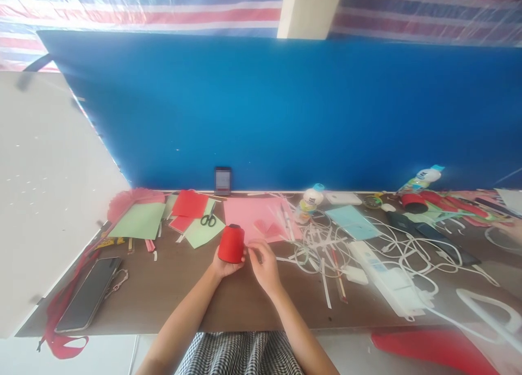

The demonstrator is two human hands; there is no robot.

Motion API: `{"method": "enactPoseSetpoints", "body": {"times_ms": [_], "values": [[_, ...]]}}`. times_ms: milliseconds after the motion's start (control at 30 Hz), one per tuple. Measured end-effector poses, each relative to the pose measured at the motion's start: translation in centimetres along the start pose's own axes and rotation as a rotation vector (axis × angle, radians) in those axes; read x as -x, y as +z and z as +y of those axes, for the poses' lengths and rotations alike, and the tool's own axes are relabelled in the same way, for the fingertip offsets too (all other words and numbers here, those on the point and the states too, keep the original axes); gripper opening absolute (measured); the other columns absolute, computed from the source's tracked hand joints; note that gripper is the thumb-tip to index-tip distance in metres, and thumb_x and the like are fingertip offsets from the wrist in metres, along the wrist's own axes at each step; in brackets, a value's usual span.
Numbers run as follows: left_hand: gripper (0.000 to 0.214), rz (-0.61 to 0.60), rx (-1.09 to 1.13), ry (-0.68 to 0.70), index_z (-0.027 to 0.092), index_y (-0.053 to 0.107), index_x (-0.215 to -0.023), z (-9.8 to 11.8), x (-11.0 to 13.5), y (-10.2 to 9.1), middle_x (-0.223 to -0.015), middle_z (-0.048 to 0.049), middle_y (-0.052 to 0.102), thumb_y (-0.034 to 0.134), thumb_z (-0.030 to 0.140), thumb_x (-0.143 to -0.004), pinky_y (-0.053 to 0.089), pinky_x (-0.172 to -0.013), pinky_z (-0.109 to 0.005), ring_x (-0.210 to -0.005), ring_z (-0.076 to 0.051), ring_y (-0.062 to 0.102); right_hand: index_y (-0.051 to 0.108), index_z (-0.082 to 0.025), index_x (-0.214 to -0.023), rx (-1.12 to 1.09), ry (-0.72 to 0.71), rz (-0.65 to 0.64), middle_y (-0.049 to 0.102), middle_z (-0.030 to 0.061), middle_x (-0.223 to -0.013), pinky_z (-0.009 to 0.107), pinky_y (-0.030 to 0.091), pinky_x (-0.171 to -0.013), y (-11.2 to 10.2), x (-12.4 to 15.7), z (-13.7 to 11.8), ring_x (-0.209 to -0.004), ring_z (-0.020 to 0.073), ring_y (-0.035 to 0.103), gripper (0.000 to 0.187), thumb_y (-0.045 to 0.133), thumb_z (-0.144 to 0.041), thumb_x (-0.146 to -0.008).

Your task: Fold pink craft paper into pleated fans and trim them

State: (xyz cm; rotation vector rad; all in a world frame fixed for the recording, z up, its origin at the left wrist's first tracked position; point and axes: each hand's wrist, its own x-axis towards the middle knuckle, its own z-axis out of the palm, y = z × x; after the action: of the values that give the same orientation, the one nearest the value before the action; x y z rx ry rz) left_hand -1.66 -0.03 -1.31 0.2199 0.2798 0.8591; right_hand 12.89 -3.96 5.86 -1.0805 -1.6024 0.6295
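Observation:
A red cone-shaped spool of thread (231, 244) with a dark top stands upright in my left hand (223, 266), whose fingers wrap round its lower part. Just to its right is my right hand (265, 266), thumb and fingertips pinched together beside the spool. Whatever those fingertips hold, if anything, is too small to make out. Behind the hands lies a pink sheet of paper (240, 209). Dark-handled scissors (208, 220) rest on a light green sheet (199, 236) to the left, close to red paper (190, 204).
A large smartphone (88, 293) lies at the left. Tangled white cables (318, 247) and a power strip (387, 280) spread over the right side. A small bottle (310, 201) stands behind them. A blue panel (285, 114) borders the back. Another person's hand (511, 231) shows at the far right.

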Motion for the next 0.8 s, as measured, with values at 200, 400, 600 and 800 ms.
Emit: {"method": "enactPoseSetpoints", "body": {"times_ms": [200, 400, 600, 800], "values": [[0.036, 0.010, 0.006, 0.072, 0.012, 0.060, -0.089, -0.1, 0.1, 0.2, -0.080, -0.0112, 0.062, 0.039, 0.040, -0.083, 0.045, -0.051, -0.025, -0.067, -0.017, 0.058, 0.061, -0.022, -0.081, 0.024, -0.026, -0.089, 0.057, 0.0046, -0.089, 0.035, 0.046, -0.080, -0.1, 0.5, -1.0, -0.086, 0.0178, 0.056, 0.007, 0.055, -0.026, -0.078], [0.024, 0.080, -0.009, 0.102, 0.014, 0.059, -0.081, -0.2, 0.3, 1.0, -0.073, -0.0065, 0.060, 0.045, 0.033, -0.082, 0.045, -0.052, -0.024, -0.063, -0.014, 0.056, 0.061, -0.023, -0.077, 0.041, -0.003, -0.089, 0.055, 0.0037, -0.091, 0.034, 0.046, -0.080, 0.7, 0.5, -1.4, -0.087, 0.0178, 0.056, 0.007, 0.058, -0.029, -0.075], [0.031, 0.034, -0.003, 0.056, 0.012, 0.059, -0.085, -0.1, 0.5, 2.0, -0.079, -0.0078, 0.061, 0.044, 0.039, -0.082, 0.045, -0.059, -0.028, -0.067, -0.016, 0.056, 0.058, -0.022, -0.073, 0.027, 0.070, -0.074, 0.054, 0.0047, -0.095, 0.035, 0.042, -0.085, 0.8, 0.6, -0.8, -0.093, 0.0184, 0.053, 0.011, 0.053, -0.030, -0.079], [0.049, -0.021, 0.014, 0.052, 0.010, 0.057, -0.101, 0.1, 0.8, 3.5, -0.093, -0.0131, 0.061, 0.041, 0.052, -0.081, 0.045, -0.062, -0.028, -0.077, -0.019, 0.057, 0.052, -0.020, -0.075, -0.048, 0.149, -0.041, 0.054, 0.0068, -0.098, 0.035, 0.044, -0.083, -0.1, 0.6, 0.4, -0.091, 0.0182, 0.053, 0.017, 0.046, -0.034, -0.082]]}}
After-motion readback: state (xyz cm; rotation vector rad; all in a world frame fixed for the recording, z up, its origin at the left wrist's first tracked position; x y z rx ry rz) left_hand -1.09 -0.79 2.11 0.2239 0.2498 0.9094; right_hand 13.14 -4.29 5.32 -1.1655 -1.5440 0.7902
